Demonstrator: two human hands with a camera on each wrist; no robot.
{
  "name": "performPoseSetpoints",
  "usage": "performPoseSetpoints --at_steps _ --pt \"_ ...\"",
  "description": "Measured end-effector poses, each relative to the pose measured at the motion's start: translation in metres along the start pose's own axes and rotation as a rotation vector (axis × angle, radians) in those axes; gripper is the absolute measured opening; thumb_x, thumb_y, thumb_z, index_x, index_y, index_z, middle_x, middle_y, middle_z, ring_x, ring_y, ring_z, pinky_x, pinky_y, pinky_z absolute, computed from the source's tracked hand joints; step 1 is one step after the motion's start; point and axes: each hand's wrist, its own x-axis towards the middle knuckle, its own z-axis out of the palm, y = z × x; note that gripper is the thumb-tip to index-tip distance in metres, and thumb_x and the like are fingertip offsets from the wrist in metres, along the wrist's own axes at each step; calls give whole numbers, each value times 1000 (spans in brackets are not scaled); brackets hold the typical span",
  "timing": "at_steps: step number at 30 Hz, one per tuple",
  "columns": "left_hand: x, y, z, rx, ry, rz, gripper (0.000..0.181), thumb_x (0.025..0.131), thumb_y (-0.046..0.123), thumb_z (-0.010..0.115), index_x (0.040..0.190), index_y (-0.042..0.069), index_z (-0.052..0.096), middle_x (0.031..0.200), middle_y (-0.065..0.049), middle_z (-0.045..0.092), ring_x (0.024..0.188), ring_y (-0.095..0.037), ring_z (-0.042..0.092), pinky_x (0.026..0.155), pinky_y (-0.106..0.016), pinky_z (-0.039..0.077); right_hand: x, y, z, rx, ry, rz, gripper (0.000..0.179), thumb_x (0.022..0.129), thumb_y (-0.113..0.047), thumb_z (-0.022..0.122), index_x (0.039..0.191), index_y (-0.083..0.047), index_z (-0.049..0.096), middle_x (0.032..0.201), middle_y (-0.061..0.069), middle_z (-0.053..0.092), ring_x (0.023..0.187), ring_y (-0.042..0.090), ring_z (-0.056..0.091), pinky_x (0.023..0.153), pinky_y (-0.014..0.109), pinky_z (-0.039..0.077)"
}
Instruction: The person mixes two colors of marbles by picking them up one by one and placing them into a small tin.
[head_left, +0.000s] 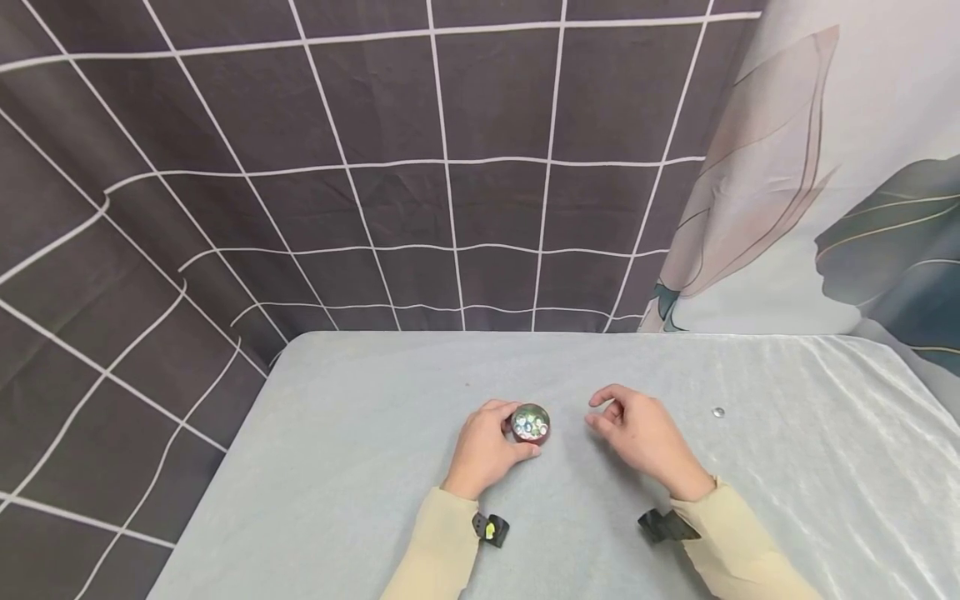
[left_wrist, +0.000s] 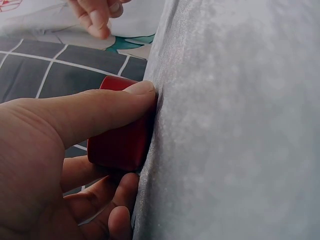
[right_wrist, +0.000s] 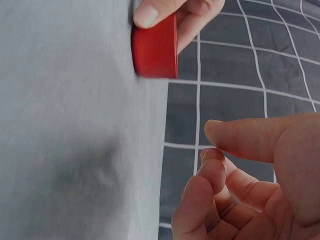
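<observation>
A small round red tin [head_left: 530, 434] stands on the cloth-covered table, several shiny, gem-like pieces [head_left: 531, 427] showing inside it from above. My left hand [head_left: 486, 446] grips its side, with the thumb along the near wall in the left wrist view, where the tin's red wall [left_wrist: 120, 145] rests against the cloth. To the right of the tin, my right hand [head_left: 637, 429] hovers above the cloth, fingers loosely bent. Between its thumb and fingertips [right_wrist: 212, 157] I see no object in the right wrist view.
One small shiny clear piece [head_left: 718, 412] lies on the pale cloth [head_left: 337, 467], right of my right hand. Beyond the table's back edge hangs a dark curtain [head_left: 495, 208] with white grid lines; a leaf-patterned curtain [head_left: 780, 275] hangs at the right.
</observation>
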Motion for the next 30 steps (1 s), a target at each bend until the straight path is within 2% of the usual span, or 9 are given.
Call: performPoseSetpoints --at_steps 5,30 --pt "0 -1 0 4 -2 0 54 71 20 92 120 6 71 107 -2 67 86 -13 58 80 -33 48 -3 9 -5 -14 21 5 14 89 -13 73 99 -5 68 66 -6 57 57 10 49 57 27 41" --pt "0 -1 0 -7 -12 -12 55 72 21 92 120 6 71 110 -3 67 90 -14 59 83 -35 49 -15 48 -35 -103 22 63 22 92 -20 72 104 -2 68 70 -6 60 59 11 50 57 28 40"
